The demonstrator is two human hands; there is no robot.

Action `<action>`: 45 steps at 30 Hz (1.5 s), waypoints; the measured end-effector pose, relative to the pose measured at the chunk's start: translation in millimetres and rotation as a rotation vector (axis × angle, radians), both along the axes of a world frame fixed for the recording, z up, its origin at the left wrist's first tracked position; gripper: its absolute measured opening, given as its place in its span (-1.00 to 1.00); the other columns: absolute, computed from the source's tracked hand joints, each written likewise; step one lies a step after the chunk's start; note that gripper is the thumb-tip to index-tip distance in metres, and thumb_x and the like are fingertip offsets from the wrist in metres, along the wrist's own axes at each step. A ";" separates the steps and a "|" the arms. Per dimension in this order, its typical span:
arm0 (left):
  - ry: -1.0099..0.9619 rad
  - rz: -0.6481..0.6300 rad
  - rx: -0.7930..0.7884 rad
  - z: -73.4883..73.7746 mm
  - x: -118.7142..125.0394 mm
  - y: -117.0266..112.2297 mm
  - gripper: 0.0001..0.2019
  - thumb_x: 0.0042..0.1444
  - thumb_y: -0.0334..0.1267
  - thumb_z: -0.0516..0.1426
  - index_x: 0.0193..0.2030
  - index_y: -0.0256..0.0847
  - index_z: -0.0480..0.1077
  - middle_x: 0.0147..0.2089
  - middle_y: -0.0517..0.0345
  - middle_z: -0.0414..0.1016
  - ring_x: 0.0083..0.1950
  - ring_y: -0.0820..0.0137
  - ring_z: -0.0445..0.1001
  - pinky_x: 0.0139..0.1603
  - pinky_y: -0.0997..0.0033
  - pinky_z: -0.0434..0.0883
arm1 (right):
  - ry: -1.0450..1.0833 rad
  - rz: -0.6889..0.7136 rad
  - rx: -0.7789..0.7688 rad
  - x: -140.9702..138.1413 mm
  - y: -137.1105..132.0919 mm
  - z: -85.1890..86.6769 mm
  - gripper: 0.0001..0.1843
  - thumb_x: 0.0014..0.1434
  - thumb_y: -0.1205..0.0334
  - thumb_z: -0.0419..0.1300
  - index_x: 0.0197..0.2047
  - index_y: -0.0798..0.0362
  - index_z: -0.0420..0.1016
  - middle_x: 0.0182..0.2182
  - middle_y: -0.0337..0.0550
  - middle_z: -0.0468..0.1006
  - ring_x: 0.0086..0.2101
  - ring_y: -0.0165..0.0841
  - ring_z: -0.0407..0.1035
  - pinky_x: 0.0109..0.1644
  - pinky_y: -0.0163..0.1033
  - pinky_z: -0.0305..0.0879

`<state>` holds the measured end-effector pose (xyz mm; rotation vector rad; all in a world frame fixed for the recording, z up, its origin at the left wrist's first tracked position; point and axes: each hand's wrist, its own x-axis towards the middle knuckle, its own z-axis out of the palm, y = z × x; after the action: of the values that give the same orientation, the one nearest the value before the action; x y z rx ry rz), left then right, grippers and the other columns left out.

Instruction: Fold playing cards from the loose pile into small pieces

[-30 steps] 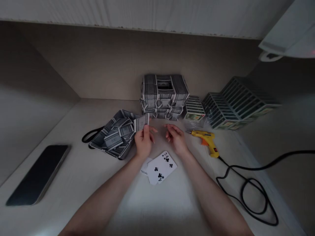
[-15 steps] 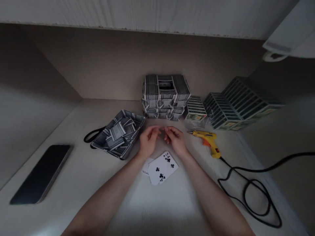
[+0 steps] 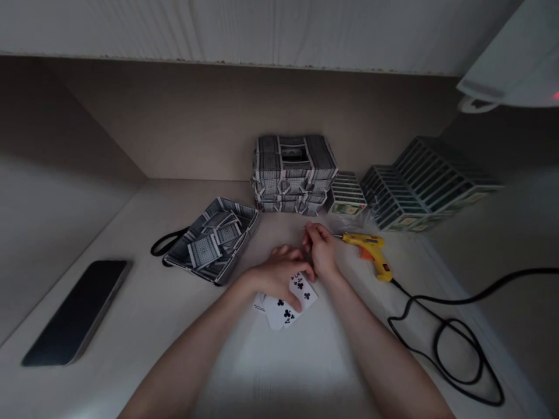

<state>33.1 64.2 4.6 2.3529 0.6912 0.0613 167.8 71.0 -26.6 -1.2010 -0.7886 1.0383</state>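
Observation:
My left hand (image 3: 279, 275) lies palm down on a small pile of face-up playing cards (image 3: 288, 302), clubs showing; its fingers curl over their top edge. My right hand (image 3: 320, 251) hovers just right of it with fingers curled together; nothing shows in them. A tray made of card backs (image 3: 212, 240) holding several loose face-down cards sits to the left of my hands.
A yellow glue gun (image 3: 369, 251) lies right of my right hand, its black cord (image 3: 441, 343) looping toward the right edge. Stacked card-built boxes (image 3: 293, 173) stand at the back wall, rows of card decks (image 3: 414, 186) to their right. A dark phone (image 3: 78, 311) lies far left.
A second ago my left hand held a face-down card near the tray. That card is gone from it, and the hand has come down onto the face-up cards. My right hand shifted slightly right.

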 end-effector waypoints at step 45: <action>-0.291 0.398 -0.111 -23.7 3.6 14.4 -0.80 -0.05 -0.10 0.19 -0.48 -0.19 0.44 -0.50 0.23 0.41 -0.44 0.47 0.31 -0.38 0.48 0.20 | 0.272 0.030 -0.036 11.0 11.7 -6.3 -0.70 -0.08 0.04 0.28 -0.49 0.02 0.26 -0.69 -0.38 0.28 -0.72 -0.53 0.08 -0.68 -0.36 -0.04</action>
<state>36.8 78.5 -19.1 2.0144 0.9752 0.5149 178.7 82.7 -32.9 -1.0528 -0.5785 1.2152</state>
